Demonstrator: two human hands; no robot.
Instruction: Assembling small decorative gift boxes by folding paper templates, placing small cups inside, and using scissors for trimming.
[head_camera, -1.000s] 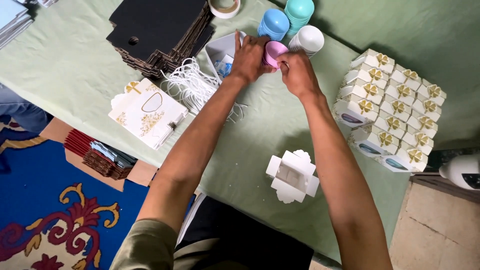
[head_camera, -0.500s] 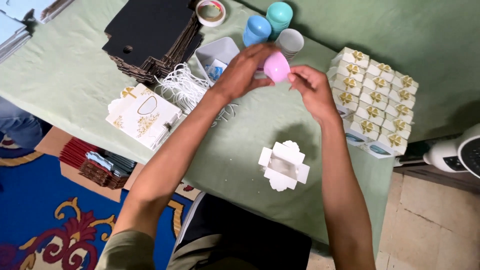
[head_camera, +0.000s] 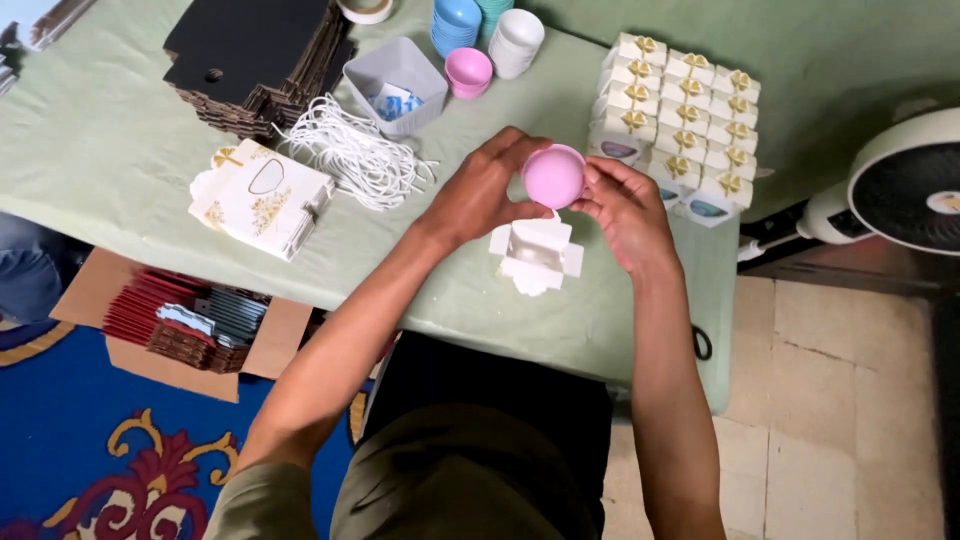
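We hold a pink bowl (head_camera: 553, 176) between both hands, above an open white box (head_camera: 537, 254) on the green table (head_camera: 120, 150). Our left hand (head_camera: 480, 190) cups its left side; our right hand (head_camera: 625, 205) grips its right side with its fingers. The box below looks empty, flaps spread. To the right, closed boxes (head_camera: 680, 110) with gold bows stand in rows, seemingly finished. More bowls (head_camera: 470, 70), a flat box stack (head_camera: 262, 195) and cords (head_camera: 360, 155) wait beyond.
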